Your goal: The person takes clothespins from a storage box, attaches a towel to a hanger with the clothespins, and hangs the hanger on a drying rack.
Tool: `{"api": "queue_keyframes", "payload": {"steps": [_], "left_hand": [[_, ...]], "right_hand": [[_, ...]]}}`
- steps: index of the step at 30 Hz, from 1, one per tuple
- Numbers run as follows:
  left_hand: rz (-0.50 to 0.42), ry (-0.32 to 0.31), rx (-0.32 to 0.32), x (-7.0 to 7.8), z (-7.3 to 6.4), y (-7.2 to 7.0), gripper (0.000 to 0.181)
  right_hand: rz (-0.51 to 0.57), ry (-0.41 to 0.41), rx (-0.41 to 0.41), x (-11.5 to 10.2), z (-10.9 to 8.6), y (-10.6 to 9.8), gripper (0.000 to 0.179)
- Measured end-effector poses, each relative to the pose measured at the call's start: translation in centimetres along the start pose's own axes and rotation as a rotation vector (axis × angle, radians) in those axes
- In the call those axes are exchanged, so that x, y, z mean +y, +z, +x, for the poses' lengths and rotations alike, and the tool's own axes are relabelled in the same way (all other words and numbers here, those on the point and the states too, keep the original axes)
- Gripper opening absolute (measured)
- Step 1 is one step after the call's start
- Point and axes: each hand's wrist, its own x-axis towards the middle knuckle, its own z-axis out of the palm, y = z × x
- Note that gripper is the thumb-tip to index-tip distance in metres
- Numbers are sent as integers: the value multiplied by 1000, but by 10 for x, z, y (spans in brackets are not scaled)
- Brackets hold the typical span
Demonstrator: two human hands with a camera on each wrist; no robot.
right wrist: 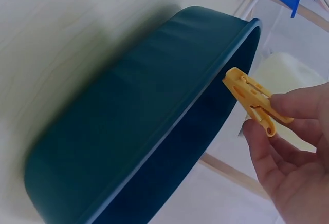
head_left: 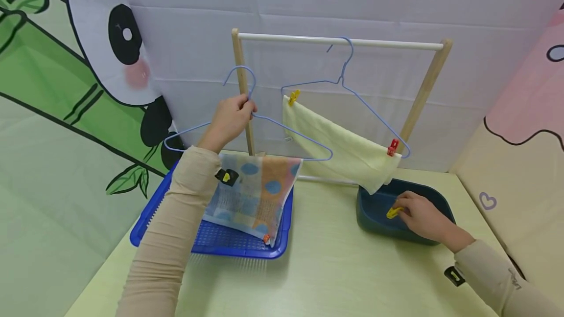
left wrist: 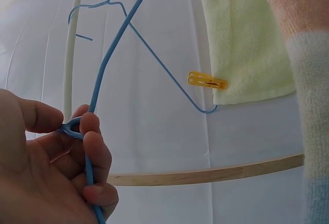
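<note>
My left hand grips a blue wire hanger at the neck just below its hook, fingers curled round the wire in the left wrist view. A patterned cloth with blue dots and an orange stripe hangs from the hanger's lower bar, over a blue mesh basket. Over a dark teal basin, my right hand pinches a yellow clothespin between thumb and fingers.
Behind stands a rack with wooden posts and a white rail. A second blue hanger hooks over the rail. It carries a pale yellow towel, held by a yellow clothespin and a red clothespin.
</note>
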Motion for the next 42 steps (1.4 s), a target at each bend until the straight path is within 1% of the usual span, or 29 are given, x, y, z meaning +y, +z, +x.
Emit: {"api": "queue_keyframes", "payload": {"steps": [4, 9, 13, 20, 24, 28, 35, 42], "left_hand": [[2, 0, 0, 0, 0, -1, 27], [6, -1, -3, 1, -1, -2, 29], [4, -3, -2, 2, -2, -4, 31], [24, 10, 20, 2, -3, -2, 30], [32, 14, 18, 2, -3, 0, 30], [24, 13, 25, 2, -3, 3, 30], [6, 9, 21, 3, -4, 7, 28], [-13, -4, 15, 4, -4, 5, 28]], "right_hand": [[0, -4, 25, -4, 2, 2, 13], [3, -38, 46, -11, 6, 2, 13], [19, -63, 44, -19, 9, 1, 13], [33, -68, 20, -32, 14, -2, 13], [50, -106, 47, -37, 18, -1, 15], [37, -146, 84, -40, 22, 1, 16], [46, -182, 109, -44, 30, 3, 16], [33, -247, 167, -53, 41, 0, 18]]}}
